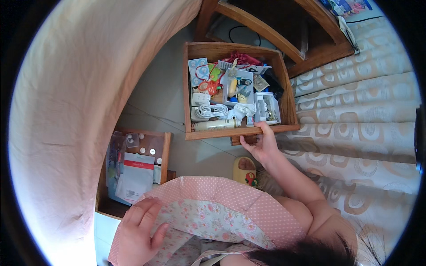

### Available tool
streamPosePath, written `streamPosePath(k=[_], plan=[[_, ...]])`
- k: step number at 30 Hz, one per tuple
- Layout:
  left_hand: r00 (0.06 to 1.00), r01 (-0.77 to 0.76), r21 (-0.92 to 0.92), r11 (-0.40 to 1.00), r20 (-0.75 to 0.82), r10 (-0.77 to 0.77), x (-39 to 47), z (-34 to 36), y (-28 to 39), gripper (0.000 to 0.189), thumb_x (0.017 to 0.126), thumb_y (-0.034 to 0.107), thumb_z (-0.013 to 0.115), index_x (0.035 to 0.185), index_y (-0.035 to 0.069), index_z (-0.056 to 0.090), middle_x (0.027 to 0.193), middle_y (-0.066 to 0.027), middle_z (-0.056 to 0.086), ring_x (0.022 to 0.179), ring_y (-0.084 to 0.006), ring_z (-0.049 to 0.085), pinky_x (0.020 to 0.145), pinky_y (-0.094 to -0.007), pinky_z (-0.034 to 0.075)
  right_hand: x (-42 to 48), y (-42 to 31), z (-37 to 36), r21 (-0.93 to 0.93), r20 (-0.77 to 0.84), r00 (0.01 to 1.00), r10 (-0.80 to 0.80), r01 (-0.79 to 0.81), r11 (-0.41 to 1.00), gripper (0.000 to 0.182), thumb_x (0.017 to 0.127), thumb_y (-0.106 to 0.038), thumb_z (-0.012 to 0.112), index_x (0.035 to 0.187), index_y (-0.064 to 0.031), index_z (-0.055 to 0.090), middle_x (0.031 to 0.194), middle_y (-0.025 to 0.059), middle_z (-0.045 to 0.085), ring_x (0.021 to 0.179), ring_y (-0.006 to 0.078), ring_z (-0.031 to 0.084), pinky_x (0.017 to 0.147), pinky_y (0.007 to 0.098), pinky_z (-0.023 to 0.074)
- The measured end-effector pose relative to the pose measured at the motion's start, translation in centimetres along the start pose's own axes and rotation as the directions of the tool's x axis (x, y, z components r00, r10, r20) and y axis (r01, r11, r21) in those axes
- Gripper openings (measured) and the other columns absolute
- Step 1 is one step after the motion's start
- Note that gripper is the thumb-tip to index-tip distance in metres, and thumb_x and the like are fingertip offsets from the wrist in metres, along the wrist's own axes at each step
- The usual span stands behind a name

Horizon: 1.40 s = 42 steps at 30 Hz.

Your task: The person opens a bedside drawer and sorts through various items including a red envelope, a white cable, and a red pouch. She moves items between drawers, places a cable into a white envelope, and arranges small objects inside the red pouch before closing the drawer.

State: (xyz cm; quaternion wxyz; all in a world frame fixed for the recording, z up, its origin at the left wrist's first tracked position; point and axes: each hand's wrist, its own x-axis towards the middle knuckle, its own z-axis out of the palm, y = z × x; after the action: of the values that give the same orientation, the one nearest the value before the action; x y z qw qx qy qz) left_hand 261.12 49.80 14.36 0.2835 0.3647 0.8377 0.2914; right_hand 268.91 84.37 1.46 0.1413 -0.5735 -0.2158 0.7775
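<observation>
My right hand (264, 146) grips the front board of a wooden drawer (213, 134), thumb and fingers on either side of its edge. Inside lie a coiled white cable (211, 110), a white charger (200, 99), orange-handled scissors (209, 87) and a cream-coloured tube or bottle (215, 125). A white box (238, 87) in the middle holds small items, including a yellow one. Next to it is a smaller white organizer (267, 108). My left hand (141, 226) rests over the pink polka-dot and floral cloth on my lap, thumb apart from the fingers, holding nothing.
At the left, a second wooden drawer (166, 156) contains white and red packets (138, 169) and small round items. A beige cloth (76, 83) hangs along the left. Patterned curtains (352, 133) line the right, near a wooden cabinet (259, 25). A yellow slipper (244, 171) is on the tiled floor.
</observation>
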Motion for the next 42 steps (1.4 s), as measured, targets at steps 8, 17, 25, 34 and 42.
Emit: streamPosePath(k=[8,17,25,34,42], plan=[[1.000,-0.020,0.026,0.999,0.017,0.020,0.0,0.4,0.0,0.048,0.071,0.006,0.064,0.117,-0.001,0.053,0.116,-0.0195,0.053,0.106,-0.0369,0.052,0.091,-0.0408,0.043,0.2,-0.1,-2.5,-0.016,0.090,0.994,0.063,-0.061,0.998,0.042,0.074,-0.021,0.066,0.106,-0.0028,0.046,0.107,0.0119,0.045,0.101,0.0254,0.046,0.087,0.0423,0.0474],[0.999,0.050,0.039,0.998,0.015,-0.050,1.5,-0.8,4.4,0.043,0.081,0.007,0.057,0.124,0.001,0.051,0.122,-0.0194,0.052,0.110,-0.0378,0.051,0.093,-0.0397,0.042,1.2,0.9,-4.4,-0.040,0.026,0.970,0.243,-0.242,0.970,0.036,0.074,-0.023,0.067,0.103,-0.0107,0.050,0.104,0.0090,0.046,0.098,0.0214,0.046,0.080,0.0394,0.0497],[0.997,0.069,0.044,0.997,-0.024,-0.068,2.1,0.5,3.5,0.041,0.085,0.012,0.056,0.124,0.002,0.050,0.121,-0.0197,0.053,0.111,-0.0372,0.051,0.094,-0.0395,0.042,5.1,2.2,-7.6,-0.088,0.048,0.964,0.261,-0.256,0.963,0.037,0.072,-0.023,0.068,0.101,-0.0092,0.050,0.100,0.0081,0.048,0.096,0.0212,0.048,0.084,0.0382,0.0497],[0.962,0.123,0.127,0.984,-0.259,-0.087,5.6,0.5,3.1,0.049,0.075,0.000,0.059,0.123,-0.003,0.047,0.119,-0.0210,0.053,0.112,-0.0342,0.051,0.096,-0.0370,0.039,7.4,3.8,-10.2,-0.179,0.165,0.935,0.314,-0.285,0.942,0.037,0.073,-0.029,0.068,0.102,-0.0133,0.051,0.105,0.0063,0.051,0.098,0.0232,0.051,0.083,0.0406,0.0454],[0.887,0.127,0.230,0.965,-0.461,-0.007,12.4,-3.6,-6.8,0.059,0.077,-0.002,0.057,0.133,-0.002,0.037,0.130,-0.0210,0.047,0.120,-0.0335,0.046,0.103,-0.0365,0.033,10.3,5.1,-11.1,-0.352,0.173,0.892,0.418,-0.341,0.872,0.045,0.075,-0.039,0.067,0.110,-0.0145,0.052,0.111,0.0096,0.052,0.094,0.0263,0.056,0.079,0.0424,0.0470]])
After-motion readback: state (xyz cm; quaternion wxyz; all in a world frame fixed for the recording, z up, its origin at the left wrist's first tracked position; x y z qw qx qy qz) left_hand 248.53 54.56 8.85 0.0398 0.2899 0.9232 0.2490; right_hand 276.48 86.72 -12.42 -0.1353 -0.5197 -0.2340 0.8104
